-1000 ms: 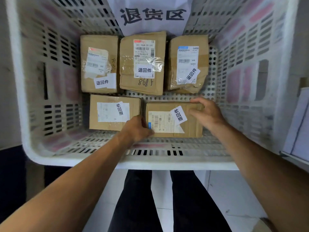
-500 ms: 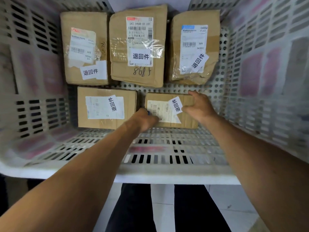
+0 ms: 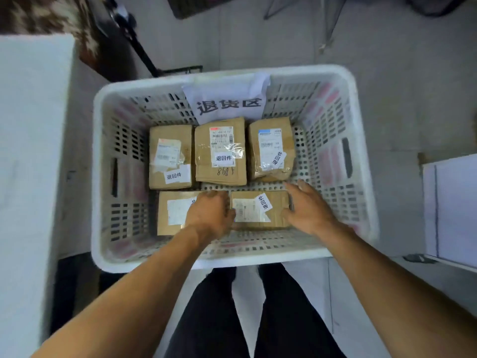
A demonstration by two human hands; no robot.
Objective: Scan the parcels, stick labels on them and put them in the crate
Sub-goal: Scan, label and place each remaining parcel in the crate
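A white slotted crate (image 3: 224, 262) stands on the floor in front of me. A small brown parcel (image 3: 277, 218) with a white return label (image 3: 263, 202) lies flat at the crate's front right. My left hand (image 3: 209, 215) hovers at the parcel's left end with its fingers loosely curled, partly covering the front-left parcel (image 3: 165, 220). My right hand (image 3: 307, 208) is beside the parcel's right end, fingers straight and spread, holding nothing. Three more labelled parcels fill the back row, left (image 3: 170, 140), middle (image 3: 219, 177) and right (image 3: 271, 127).
A paper sign (image 3: 227, 104) hangs on the crate's far wall. A white surface (image 3: 31, 151) rises close on the left and a white board (image 3: 454, 202) on the right. A black stand (image 3: 144, 55) rests on the grey floor beyond the crate.
The view has pulled up and back, so the whole crate shows. My right hand has let go of the front-right parcel and spread its fingers. My left hand has loosened at the parcel's left end.
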